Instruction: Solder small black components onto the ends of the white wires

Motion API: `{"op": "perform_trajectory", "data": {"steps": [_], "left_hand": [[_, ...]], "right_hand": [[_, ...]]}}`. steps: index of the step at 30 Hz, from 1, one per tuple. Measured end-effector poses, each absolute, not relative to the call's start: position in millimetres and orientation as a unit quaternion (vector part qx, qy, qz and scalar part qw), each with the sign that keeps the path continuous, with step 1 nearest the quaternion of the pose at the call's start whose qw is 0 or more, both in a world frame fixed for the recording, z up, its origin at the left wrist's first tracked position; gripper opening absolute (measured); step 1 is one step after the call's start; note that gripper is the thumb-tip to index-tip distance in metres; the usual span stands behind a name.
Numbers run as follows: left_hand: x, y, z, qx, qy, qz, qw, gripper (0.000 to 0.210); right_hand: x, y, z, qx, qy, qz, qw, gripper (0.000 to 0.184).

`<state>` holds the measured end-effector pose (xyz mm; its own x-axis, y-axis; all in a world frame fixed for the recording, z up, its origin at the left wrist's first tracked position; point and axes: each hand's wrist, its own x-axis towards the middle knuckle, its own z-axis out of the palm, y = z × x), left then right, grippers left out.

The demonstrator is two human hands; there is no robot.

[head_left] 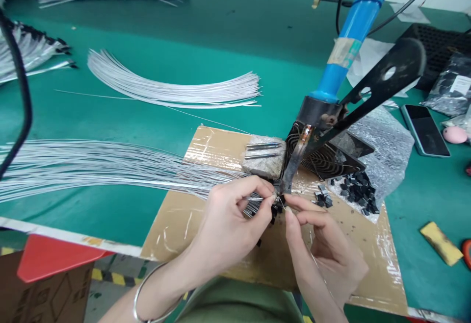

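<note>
My left hand [237,212] pinches the end of a thin grey wire between thumb and forefinger, just below the tip of a blue-handled soldering iron [334,68]. The iron hangs tilted in a black metal bracket [384,83]. Close by on the right, my right hand [324,244] pinches a thin strand of solder wire [319,266], which trails down across the palm. Fingertips of both hands almost meet at a small black part [281,199]. Beside my left hand, a long spread of grey wires [110,161] reaches in from the left; their ends are partly hidden.
Cardboard [172,225] covers the work spot. On it are a block with metal rods [265,163], a fan [320,156] and loose black pieces [355,190]. A white wire bundle [176,90] lies behind. To the right are a phone [426,129] and a yellow sponge [440,243].
</note>
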<state>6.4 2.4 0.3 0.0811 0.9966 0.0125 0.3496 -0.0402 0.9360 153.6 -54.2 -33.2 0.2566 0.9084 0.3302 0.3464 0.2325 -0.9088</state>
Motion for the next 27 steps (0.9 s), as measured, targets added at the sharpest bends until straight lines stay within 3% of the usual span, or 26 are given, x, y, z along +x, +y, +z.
{"op": "perform_trajectory", "data": {"steps": [20,27], "left_hand": [[-1,4,-8,0.681,0.551,0.324,0.358,0.017],[-12,3,-13,0.753,0.499,0.353,0.244,0.018]], "right_hand": [[150,-56,-29,-0.603,-0.530,0.284,0.524,0.016],[166,-56,-34,-0.615,-0.511,0.280,0.531,0.018]]}}
